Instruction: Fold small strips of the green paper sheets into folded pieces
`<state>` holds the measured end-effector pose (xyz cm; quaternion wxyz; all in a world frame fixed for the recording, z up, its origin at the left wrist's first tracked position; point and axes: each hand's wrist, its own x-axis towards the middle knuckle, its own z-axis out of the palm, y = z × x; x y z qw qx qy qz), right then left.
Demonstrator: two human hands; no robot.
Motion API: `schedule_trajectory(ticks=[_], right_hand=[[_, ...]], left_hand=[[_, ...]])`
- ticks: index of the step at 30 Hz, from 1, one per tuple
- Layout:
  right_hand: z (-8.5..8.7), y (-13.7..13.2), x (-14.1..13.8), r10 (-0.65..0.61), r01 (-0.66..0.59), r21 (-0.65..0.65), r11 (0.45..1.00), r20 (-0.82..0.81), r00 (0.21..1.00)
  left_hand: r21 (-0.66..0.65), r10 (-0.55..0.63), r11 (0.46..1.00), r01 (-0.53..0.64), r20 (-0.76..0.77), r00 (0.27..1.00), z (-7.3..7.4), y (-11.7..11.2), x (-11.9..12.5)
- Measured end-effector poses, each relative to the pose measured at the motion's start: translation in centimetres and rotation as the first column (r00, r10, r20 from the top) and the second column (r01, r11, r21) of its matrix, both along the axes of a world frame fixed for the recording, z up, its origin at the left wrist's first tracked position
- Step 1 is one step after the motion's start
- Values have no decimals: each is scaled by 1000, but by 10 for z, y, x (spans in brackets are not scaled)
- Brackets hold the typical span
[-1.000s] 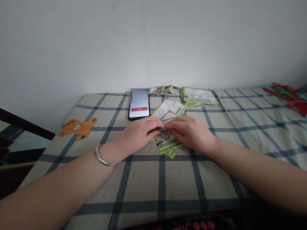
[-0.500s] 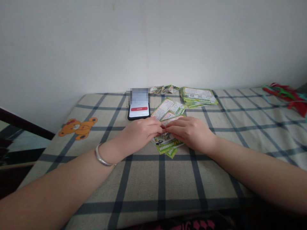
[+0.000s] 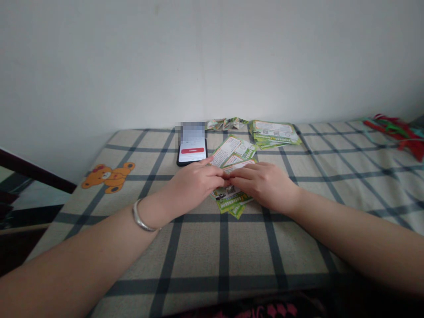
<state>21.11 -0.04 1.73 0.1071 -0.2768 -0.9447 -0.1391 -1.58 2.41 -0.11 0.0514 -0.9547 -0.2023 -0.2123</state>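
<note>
Over a loose pile of green and white printed leaflets (image 3: 233, 148), my two hands meet fingertip to fingertip. My left hand (image 3: 200, 181), with a silver bangle on its wrist, has its fingers drawn together and bent; its index finger sticks out a little toward the phone. Mirroring it from the right, my right hand (image 3: 265, 183) keeps its fingers pressed together and curled down. Whatever lies between the fingertips is hidden by the fingers. Corners of the leaflets show behind and below the hands.
A phone (image 3: 192, 154) with a lit screen lies beyond my left hand. Folded paper pieces (image 3: 227, 123) and a leaflet stack (image 3: 274, 132) lie by the wall. A bear picture (image 3: 107, 176) marks the checked tablecloth (image 3: 198, 256). Red and green fabric (image 3: 402, 134) is at far right.
My left index finger has lifted and stretched out toward the phone's lower corner. My right fingers have shifted slightly. The leaflets, phone and stack have stayed put.
</note>
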Motion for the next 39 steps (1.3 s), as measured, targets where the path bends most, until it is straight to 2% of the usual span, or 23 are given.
schedule_trajectory(ticks=[3, 7, 13, 18, 24, 29, 34, 39], right_hand=[[1, -1, -1, -9, 10, -11, 1000, 39, 999], [-2, 0, 0, -14, 15, -21, 1000, 44, 999], [-6, 6, 5, -47, 5, -214, 977, -190, 981], [-6, 8, 2, -129, 65, -263, 963, -235, 963], [-5, 8, -3, -211, 125, -306, 944, -264, 941], [-6, 8, -3, -253, 162, -317, 935, -272, 928], [-9, 7, -3, -285, 195, -303, 933, -288, 914], [-11, 11, -2, -201, 107, -289, 951, -319, 926]], left_hand=[[16, -12, 1000, 13, -32, 999, 0, 0, 0], [-32, 20, 999, -21, -30, 999, 2, -2, 1], [-163, 71, 985, -64, 37, 997, 2, -4, 0], [-316, 177, 940, -128, 132, 975, 2, -12, 6], [-345, 305, 904, -252, 107, 946, 2, -20, 12], [-382, 304, 892, -241, 115, 946, 3, -19, 13], [-511, 355, 833, -211, 202, 913, 4, -19, 14], [-565, 351, 818, -106, 344, 871, 4, -19, 16]])
